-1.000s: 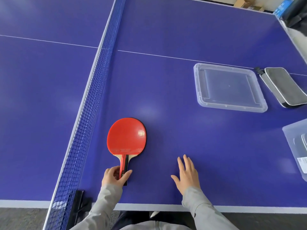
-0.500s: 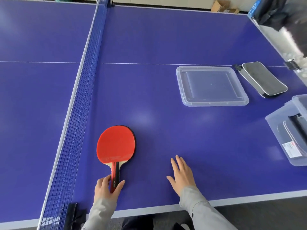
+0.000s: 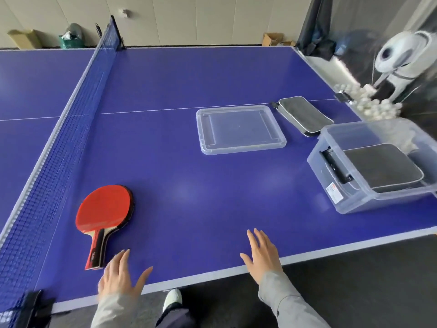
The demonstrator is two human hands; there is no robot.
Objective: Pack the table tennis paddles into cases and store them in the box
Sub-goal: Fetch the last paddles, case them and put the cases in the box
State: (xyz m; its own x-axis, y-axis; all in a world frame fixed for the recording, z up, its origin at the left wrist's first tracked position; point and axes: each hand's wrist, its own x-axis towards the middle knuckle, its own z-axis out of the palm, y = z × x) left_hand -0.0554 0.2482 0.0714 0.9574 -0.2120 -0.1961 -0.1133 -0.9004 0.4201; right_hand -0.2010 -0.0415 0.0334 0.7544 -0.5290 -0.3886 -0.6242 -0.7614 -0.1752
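Nearest the table edge, the left hand point(image 3: 120, 275) lies open with fingers spread, holding nothing, just to the right of the handle end of the red paddle point(image 3: 104, 209); the right hand point(image 3: 262, 254) is likewise open and empty, flat over the blue table point(image 3: 179, 147), well to the right of the paddle. The paddle lies face up close beside the net point(image 3: 59, 143), handle pointing back toward the person, and a dark rim showing under its blade suggests a second paddle stacked beneath, though that cannot be told for sure. It should handle as light and stiff: a rigid blade with grippy rubber faces, not fragile, but the rubber is best kept clear of fingers. The handle is the natural place to take it, pinched from the sides, since the flat blade offers little to lift by. Farther from the paddle, off to its right, a clear lid point(image 3: 241, 129) rests on the table. Beyond that lid lies a grey case point(image 3: 305, 114), and right of the lid stands the clear box point(image 3: 354, 200) with cases already inside.
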